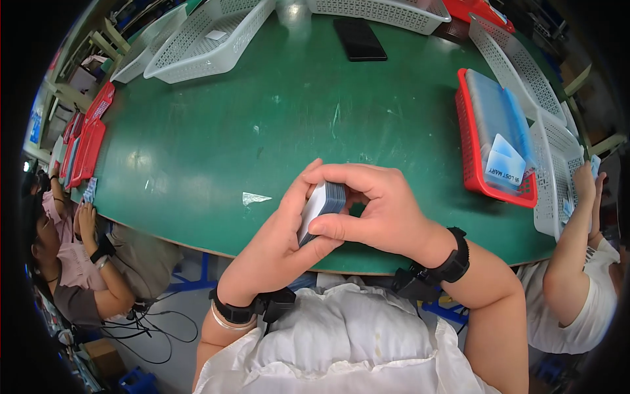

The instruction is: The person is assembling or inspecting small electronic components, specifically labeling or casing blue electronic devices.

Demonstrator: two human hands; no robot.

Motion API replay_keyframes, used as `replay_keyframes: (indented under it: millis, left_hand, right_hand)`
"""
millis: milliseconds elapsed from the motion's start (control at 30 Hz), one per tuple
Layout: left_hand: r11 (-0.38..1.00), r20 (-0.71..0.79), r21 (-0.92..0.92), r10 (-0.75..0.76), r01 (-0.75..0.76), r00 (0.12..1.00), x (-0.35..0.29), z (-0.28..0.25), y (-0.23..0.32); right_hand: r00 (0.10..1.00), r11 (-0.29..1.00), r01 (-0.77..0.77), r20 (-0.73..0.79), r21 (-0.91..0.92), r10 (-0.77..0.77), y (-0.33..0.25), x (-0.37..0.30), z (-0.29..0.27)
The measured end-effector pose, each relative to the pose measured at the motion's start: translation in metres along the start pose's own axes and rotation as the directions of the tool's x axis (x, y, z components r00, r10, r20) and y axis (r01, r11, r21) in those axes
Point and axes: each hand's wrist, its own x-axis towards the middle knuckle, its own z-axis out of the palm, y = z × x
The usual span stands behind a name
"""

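Observation:
A thick stack of cards [331, 199], white on its face with dark grey-blue edges, is held between my two hands above the near edge of the green table. My left hand [282, 226] wraps the stack from the left, its thumb below and its fingers up along the far side. From the right, my right hand [384, 203] grips the stack, with the index finger across the top end and the thumb on the near lower edge. My palms hide part of the cards.
Right of me stands a red basket [467, 141] of clear and blue packets, with white baskets [548, 177] beside it. More white baskets [226, 59] and a black phone [359, 39] lie at the far side. A plastic scrap [254, 198] is near my left hand. Co-workers sit at both sides.

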Motion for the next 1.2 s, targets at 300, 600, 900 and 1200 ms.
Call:
replay_keyframes:
  millis: [300, 600, 900, 1200]
  left_hand:
    - [0.952, -0.026, -0.303, 0.021, -0.028, 0.999, 0.002, 0.009, -0.007]
    - [0.923, -0.058, -0.383, -0.048, 0.022, 0.997, 0.007, 0.008, -0.011]
    - [0.96, -0.027, -0.281, -0.015, 0.006, 1.0, 0.003, 0.006, -0.013]
    - [0.953, -0.02, -0.302, -0.002, -0.004, 1.0, 0.0, 0.006, -0.015]
  right_hand:
    - [0.994, 0.995, -0.103, 0.026, 0.004, 0.103, 0.002, -0.003, 0.004]
    - [0.99, 0.926, -0.142, 0.055, 0.349, 0.131, 0.006, 0.002, 0.002]
    - [0.999, 0.999, -0.034, 0.014, 0.033, 0.034, 0.006, -0.001, 0.006]
    - [0.997, 0.999, 0.048, -0.067, 0.017, -0.047, 0.004, -0.002, 0.012]
